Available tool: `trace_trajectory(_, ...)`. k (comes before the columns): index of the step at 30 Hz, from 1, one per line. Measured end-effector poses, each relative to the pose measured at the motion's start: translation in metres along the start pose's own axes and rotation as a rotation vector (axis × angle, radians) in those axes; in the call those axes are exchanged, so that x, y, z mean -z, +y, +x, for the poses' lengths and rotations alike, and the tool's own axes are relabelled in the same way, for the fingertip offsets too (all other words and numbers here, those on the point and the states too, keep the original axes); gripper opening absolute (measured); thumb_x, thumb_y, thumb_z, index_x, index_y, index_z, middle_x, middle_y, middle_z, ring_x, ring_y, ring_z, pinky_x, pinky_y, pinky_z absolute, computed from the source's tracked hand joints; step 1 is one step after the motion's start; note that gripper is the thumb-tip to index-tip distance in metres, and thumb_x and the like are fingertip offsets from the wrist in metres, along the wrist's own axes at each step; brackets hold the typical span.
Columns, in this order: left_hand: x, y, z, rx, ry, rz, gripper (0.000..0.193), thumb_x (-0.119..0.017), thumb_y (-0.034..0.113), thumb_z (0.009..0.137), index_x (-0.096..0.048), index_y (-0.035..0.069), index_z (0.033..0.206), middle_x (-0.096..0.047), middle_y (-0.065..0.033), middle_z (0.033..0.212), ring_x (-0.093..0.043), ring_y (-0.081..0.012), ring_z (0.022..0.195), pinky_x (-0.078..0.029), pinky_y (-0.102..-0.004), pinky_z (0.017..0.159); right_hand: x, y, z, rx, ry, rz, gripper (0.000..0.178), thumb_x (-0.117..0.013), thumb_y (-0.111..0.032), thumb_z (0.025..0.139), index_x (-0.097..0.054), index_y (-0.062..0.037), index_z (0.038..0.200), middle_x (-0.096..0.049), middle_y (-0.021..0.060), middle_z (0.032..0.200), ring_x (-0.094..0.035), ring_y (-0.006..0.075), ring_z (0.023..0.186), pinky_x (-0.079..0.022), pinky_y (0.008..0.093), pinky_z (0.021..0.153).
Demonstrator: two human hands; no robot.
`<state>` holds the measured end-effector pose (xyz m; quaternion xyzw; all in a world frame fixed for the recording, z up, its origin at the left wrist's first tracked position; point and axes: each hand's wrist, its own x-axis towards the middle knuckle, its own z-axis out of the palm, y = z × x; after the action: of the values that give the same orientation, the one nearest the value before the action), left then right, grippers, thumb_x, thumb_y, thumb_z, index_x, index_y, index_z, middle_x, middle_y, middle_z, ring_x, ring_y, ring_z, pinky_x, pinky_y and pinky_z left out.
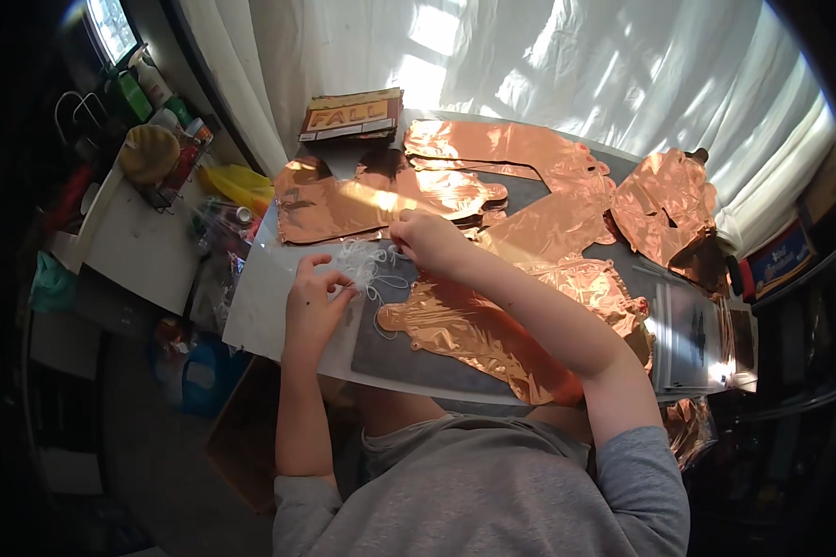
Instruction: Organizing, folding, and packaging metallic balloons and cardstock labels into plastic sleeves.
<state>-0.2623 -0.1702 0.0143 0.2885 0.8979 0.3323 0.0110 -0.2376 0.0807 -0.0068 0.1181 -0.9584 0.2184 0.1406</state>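
Note:
A loose tangle of thin white string (367, 264) lies between my two hands, at the left part of the table. My left hand (314, 302) is beside it, thumb and a finger pinched together at the string's near edge, with the index finger raised. My right hand (429, 243) is closed, its fingertips pinching string at the tangle's right side. One strand runs down toward a flat copper foil balloon (474, 325) under my right forearm. Another copper foil balloon (334, 206) lies flat just beyond my hands.
More flat copper foil balloons (664, 200) spread across the table's right. A stack of printed packages (353, 116) sits at the far left corner, before a white curtain (567, 65). Clear plastic sleeves (687, 325) lie at the right edge. Left stands a cluttered side table (153, 251).

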Motion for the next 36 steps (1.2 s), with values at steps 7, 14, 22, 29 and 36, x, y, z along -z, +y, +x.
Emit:
trace_trajectory(7,0.033,-0.015,-0.041,0.011,-0.092,-0.160,0.017,-0.084,0.011,0.080,-0.077,0.001,0.092,-0.060,-0.0146,0.136,-0.072,-0.0265,0.096,-0.059,-0.0354,0.077,0.036,-0.009,0.001,-0.173,0.165,0.507,0.016,-0.072,-0.008,0.086,-0.069,0.0001,0.099,-0.070,0.0119,0.083,-0.069,0.0207,0.075,-0.056,0.0332,0.072)
trace_trajectory(14,0.022,-0.009,-0.045,0.090,0.089,-0.117,0.039,-0.086,0.012,0.077,-0.072,0.001,0.112,-0.063,-0.0144,0.133,-0.070,-0.0251,0.097,-0.058,-0.0358,0.075,0.023,-0.021,-0.002,-0.106,0.081,-0.255,0.011,-0.067,-0.013,0.087,-0.071,-0.0069,0.096,-0.065,0.0108,0.098,-0.066,0.0317,0.092,-0.053,0.0445,0.083)
trace_trajectory(22,0.000,-0.008,-0.053,0.012,-0.008,-0.157,0.043,-0.081,0.005,0.080,-0.068,0.002,0.121,-0.070,-0.0127,0.099,-0.069,-0.0246,0.084,-0.057,-0.0338,0.070,-0.034,-0.049,0.014,0.010,0.004,0.042,0.026,-0.072,-0.012,0.087,-0.057,-0.0043,0.107,-0.068,0.0127,0.093,-0.066,0.0315,0.091,-0.052,0.0454,0.085)
trace_trajectory(29,0.039,-0.017,-0.069,0.161,-0.057,-0.104,0.049,-0.080,0.007,0.081,-0.066,0.005,0.128,-0.071,-0.0125,0.101,-0.068,-0.0254,0.095,-0.056,-0.0383,0.086,0.071,-0.081,0.019,-0.052,0.050,0.398,0.021,-0.073,-0.003,0.089,-0.067,-0.0016,0.109,-0.074,0.0081,0.094,-0.070,0.0140,0.079,-0.055,0.0306,0.075)
trace_trajectory(36,0.026,0.030,-0.036,-0.205,0.191,-0.339,0.054,-0.071,0.024,0.097,-0.053,0.001,0.143,-0.058,-0.0164,0.136,-0.055,-0.0329,0.125,-0.045,-0.0423,0.108,0.136,-0.113,0.015,0.083,0.104,0.652,0.015,-0.071,0.003,0.093,-0.074,0.0011,0.108,-0.073,0.0040,0.099,-0.069,0.0098,0.092,-0.056,0.0266,0.086)
